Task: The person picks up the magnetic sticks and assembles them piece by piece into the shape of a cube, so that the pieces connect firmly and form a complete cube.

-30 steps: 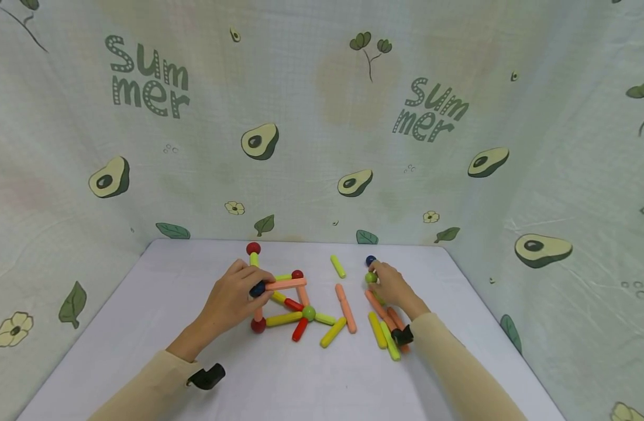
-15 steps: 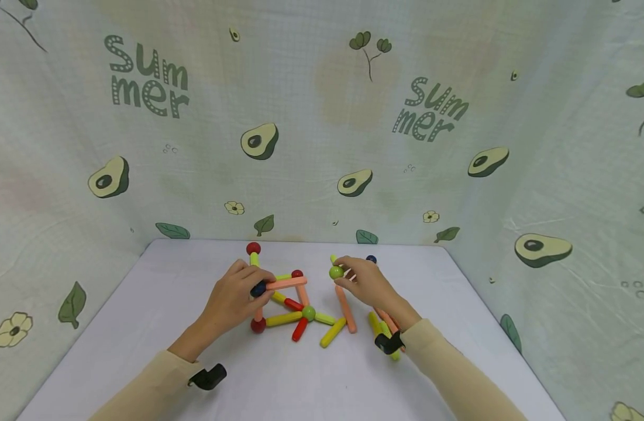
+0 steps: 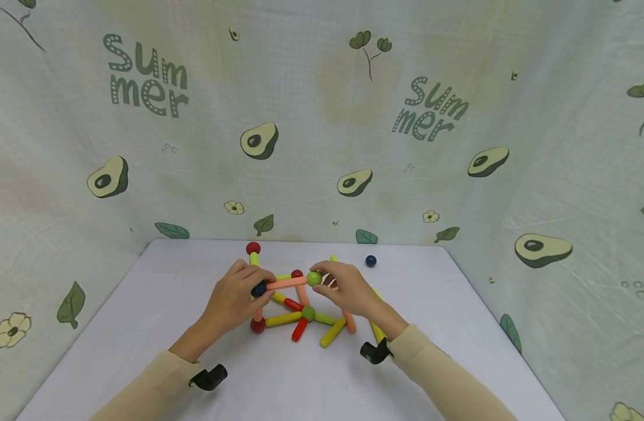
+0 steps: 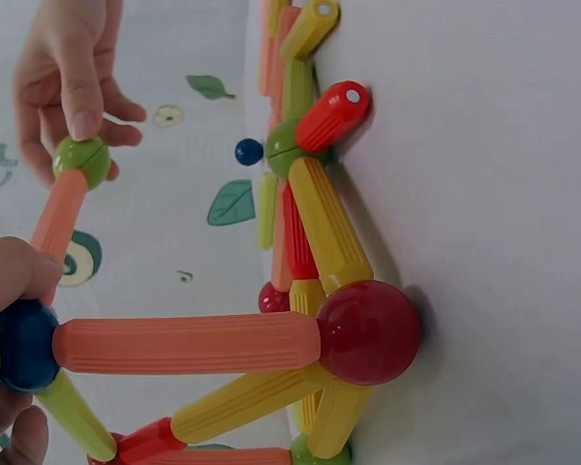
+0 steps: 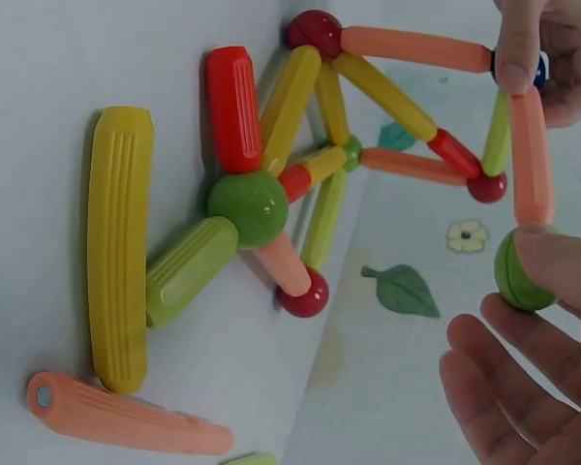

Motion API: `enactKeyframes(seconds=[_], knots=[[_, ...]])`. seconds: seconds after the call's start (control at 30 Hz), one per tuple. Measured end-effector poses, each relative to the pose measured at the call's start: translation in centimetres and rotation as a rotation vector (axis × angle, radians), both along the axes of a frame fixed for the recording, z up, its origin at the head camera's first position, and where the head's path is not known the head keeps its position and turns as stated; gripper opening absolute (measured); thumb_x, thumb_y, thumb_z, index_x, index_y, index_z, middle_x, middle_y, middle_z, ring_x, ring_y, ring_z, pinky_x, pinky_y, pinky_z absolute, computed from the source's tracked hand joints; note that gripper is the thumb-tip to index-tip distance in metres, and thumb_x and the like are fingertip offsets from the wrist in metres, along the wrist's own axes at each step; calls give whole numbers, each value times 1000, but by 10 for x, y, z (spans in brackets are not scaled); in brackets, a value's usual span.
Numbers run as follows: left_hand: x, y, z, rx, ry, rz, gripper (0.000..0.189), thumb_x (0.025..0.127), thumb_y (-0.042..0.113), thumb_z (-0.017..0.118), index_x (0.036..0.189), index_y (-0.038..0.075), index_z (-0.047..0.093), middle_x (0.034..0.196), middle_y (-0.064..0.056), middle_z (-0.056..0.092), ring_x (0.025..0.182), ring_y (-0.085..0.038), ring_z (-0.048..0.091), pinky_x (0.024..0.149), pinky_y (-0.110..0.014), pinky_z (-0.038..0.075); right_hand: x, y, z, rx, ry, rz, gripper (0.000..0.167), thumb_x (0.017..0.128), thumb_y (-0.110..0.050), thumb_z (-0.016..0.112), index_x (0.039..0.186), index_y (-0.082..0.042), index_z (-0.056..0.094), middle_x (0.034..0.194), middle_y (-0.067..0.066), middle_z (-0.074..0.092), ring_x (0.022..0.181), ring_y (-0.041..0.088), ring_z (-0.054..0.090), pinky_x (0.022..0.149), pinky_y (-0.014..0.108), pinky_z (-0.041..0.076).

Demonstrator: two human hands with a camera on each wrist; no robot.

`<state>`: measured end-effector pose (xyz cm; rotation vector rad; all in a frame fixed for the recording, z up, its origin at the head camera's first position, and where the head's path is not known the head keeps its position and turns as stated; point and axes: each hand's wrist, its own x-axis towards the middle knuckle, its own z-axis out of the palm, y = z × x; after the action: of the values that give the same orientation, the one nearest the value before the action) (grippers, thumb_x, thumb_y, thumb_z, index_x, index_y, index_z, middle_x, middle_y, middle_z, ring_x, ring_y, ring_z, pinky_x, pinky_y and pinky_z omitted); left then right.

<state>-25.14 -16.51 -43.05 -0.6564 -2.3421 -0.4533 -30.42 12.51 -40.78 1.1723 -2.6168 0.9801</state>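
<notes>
My left hand (image 3: pixel 231 299) pinches a dark blue ball (image 3: pixel 258 289) at the top of a magnetic stick-and-ball frame. From that ball a salmon stick (image 3: pixel 286 284) reaches out to the right, above the table. My right hand (image 3: pixel 351 289) holds a green ball (image 3: pixel 314 278) between thumb and finger, and the ball touches the stick's free end. In the left wrist view, another salmon stick (image 4: pixel 189 344) links the blue ball to a red ball (image 4: pixel 370 332) on the table. Yellow and red sticks join a second green ball (image 5: pixel 248 210) low in the frame.
A loose blue ball (image 3: pixel 371 261) lies at the back right. A yellow stick (image 3: pixel 333 332) and a salmon stick (image 5: pixel 126 417) lie right of the frame. More sticks are partly hidden under my right forearm. A printed cloth (image 3: pixel 311 117) hangs behind the table.
My right hand has picked up the green ball from the right side and carried it left to the salmon stick's end. My left hand has stayed on the blue ball.
</notes>
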Motion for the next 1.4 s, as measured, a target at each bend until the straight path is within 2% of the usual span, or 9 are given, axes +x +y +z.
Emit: enactKeyframes(seconds=[0.17, 0.3, 0.5, 0.73, 0.9, 1.03, 1.13, 1.27, 1.4], knots=[[-8, 5, 2, -57, 34, -43, 35, 81, 24, 94, 112, 20, 79, 101, 5, 77, 94, -18, 52, 77, -34, 49, 0, 1, 1, 2, 10, -6, 37, 98, -16, 78, 134, -8, 68, 113, -2, 72, 95, 15, 71, 84, 31, 62], [-15, 14, 7, -122, 51, -142, 42, 84, 26, 93, 123, 23, 79, 102, 6, 77, 99, -21, 57, 80, -39, 49, 0, 2, 2, -20, 7, 6, 39, 98, -15, 79, 134, -6, 68, 113, -1, 73, 95, 17, 71, 84, 37, 63], [-21, 24, 15, -225, 31, -251, 50, 92, 18, 85, 139, 25, 71, 105, 6, 75, 94, -18, 59, 77, -30, 53, 1, 1, 2, -48, 9, 21, 39, 98, -16, 79, 135, -9, 68, 117, 0, 74, 95, 15, 72, 84, 36, 63], [-21, 25, 16, -278, -80, -245, 51, 100, 18, 76, 149, 28, 63, 111, 4, 70, 89, -14, 58, 74, -25, 52, 1, 6, 3, -19, -16, 10, 45, 97, -19, 80, 139, -11, 66, 121, 1, 74, 97, 14, 72, 85, 35, 63], [-21, 26, 16, -257, -73, -251, 55, 99, 17, 77, 150, 29, 62, 111, 3, 70, 88, -14, 59, 74, -25, 54, -3, 20, -2, 75, -56, -99, 41, 97, -15, 80, 136, -9, 68, 115, 6, 74, 90, 15, 70, 81, 30, 61], [-21, 26, 15, -253, -73, -241, 56, 98, 16, 78, 150, 30, 62, 110, 3, 70, 87, -14, 59, 74, -25, 54, -8, 30, -19, 183, -126, -232, 29, 97, -13, 79, 124, -7, 73, 104, 9, 74, 81, 16, 64, 73, 30, 58], [-20, 26, 16, -262, -89, -225, 57, 99, 17, 78, 151, 31, 61, 112, 4, 70, 88, -14, 59, 75, -24, 54, -11, 34, -37, 232, -175, -304, 28, 97, -15, 79, 122, -3, 74, 94, 8, 71, 76, 18, 60, 68, 33, 55], [-18, 26, 17, -265, -103, -217, 56, 99, 18, 77, 151, 31, 61, 112, 4, 69, 88, -14, 58, 75, -24, 54, -11, 36, -59, 268, -188, -339, 35, 96, -17, 80, 125, 0, 73, 84, 3, 64, 71, 16, 56, 63, 30, 50], [-17, 25, 17, -264, -104, -212, 57, 99, 18, 77, 151, 31, 60, 113, 4, 69, 89, -14, 58, 75, -24, 54, -11, 36, -70, 292, -154, -351, 41, 94, -18, 82, 129, 0, 72, 80, 0, 61, 70, 14, 53, 64, 28, 46]])
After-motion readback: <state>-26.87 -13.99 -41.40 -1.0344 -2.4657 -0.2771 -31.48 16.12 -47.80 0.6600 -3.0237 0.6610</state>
